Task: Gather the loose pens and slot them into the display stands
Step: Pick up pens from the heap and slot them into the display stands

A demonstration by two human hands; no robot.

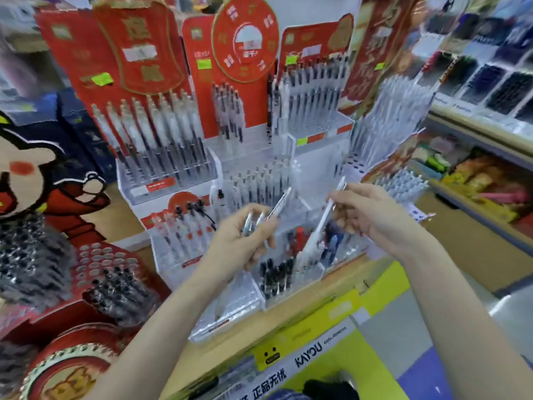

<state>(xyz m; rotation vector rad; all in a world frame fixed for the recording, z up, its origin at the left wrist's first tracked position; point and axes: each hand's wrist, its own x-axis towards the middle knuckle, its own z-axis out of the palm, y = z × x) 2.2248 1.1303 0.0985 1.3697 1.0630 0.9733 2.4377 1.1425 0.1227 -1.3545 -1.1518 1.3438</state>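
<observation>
My left hand (245, 241) grips a small bunch of clear-barrelled pens (278, 204) whose tips point up and to the right. My right hand (372, 217) pinches a single white pen (318, 226), slanted with its lower end above the clear acrylic stand (291, 295) at the counter's front. That stand holds black-capped pens (275, 272) in its left section and red and blue ones (300, 238) behind. More clear tiered stands (170, 180) with red backboards rise behind, filled with rows of pens. The picture is blurred by motion.
A red round holder (106, 264) with black pens sits at the left. An empty-looking clear tray (225, 310) lies beside the front stand. A yellow counter edge (317, 327) runs below. Shelves with packets (484, 183) stand at the right.
</observation>
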